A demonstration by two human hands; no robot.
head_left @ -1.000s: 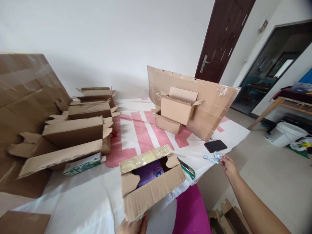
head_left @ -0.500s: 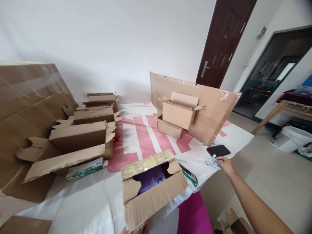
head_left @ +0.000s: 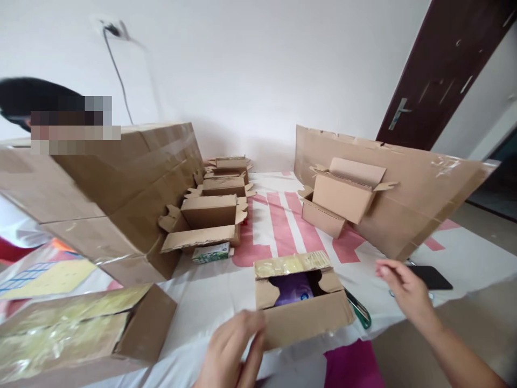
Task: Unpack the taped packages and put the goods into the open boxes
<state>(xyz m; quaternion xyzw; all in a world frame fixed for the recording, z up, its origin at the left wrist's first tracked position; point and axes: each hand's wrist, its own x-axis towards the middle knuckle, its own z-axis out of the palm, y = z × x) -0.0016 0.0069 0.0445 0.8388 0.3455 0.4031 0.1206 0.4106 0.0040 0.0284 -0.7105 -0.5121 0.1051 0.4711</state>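
A small open cardboard box (head_left: 307,318) sits at the table's near edge with a purple packet (head_left: 293,288) inside. My left hand (head_left: 232,350) rests against the box's near left corner, its fingers on the cardboard. My right hand (head_left: 404,288) hovers above the table to the right of the box with its fingers loosely spread and nothing in them. A dark phone (head_left: 432,277) lies just beyond that hand. A green-handled utility knife (head_left: 359,311) lies between the box and my right hand.
Several open cardboard boxes (head_left: 210,215) line the middle of the white and pink table cover (head_left: 283,226). A big carton (head_left: 113,183) stands at left with a person behind it. Two stacked boxes (head_left: 343,196) lean on a cardboard sheet (head_left: 420,188). A taped box (head_left: 81,334) lies near left.
The view has swung left, bringing in the big carton and a person. My right hand has lifted off the paper scraps by the phone and come toward the box. My left hand shows more.
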